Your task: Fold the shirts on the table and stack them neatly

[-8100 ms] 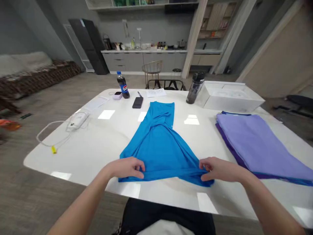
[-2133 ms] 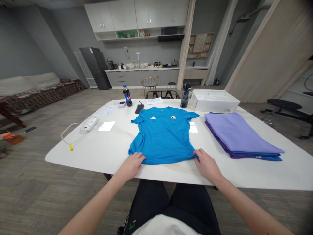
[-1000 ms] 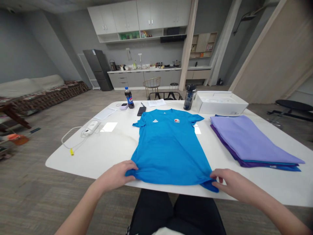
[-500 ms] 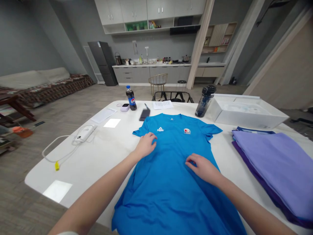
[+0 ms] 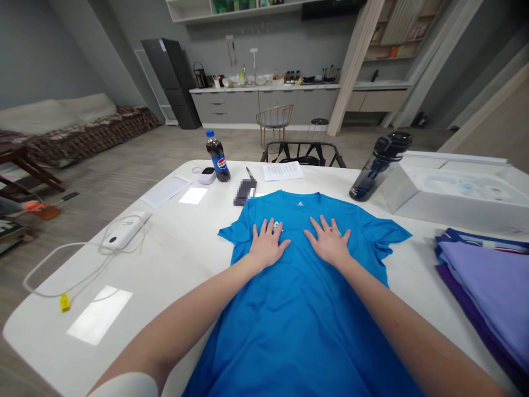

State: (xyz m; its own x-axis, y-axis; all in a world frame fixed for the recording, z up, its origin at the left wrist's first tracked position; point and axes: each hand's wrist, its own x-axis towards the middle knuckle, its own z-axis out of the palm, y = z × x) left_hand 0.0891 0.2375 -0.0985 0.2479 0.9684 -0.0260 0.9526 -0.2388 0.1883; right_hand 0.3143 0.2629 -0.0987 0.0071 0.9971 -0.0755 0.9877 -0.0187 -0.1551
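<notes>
A blue T-shirt (image 5: 297,309) lies spread out on the white table (image 5: 173,253), its collar at the far end and both short sleeves out to the sides. My left hand (image 5: 268,245) rests flat on the left of its chest, fingers spread, partly over the white logo. On the right of the chest lies my right hand (image 5: 329,241), also with spread fingers, covering most of the round emblem. Neither hand grips anything. Some soft wrinkles run through the cloth below the hands.
Folded purple and blue clothes (image 5: 491,281) lie at the right, before a white box (image 5: 458,198). A dark bottle (image 5: 378,165), papers (image 5: 283,171), a dark pixelated object (image 5: 245,192) and a cola bottle (image 5: 218,160) stand or lie behind; a white cabled device (image 5: 126,230) is left.
Both hands have moved forward to the shirt's chest, and their curled fingers have spread flat on it. The camera view has tilted down and come closer to the table.
</notes>
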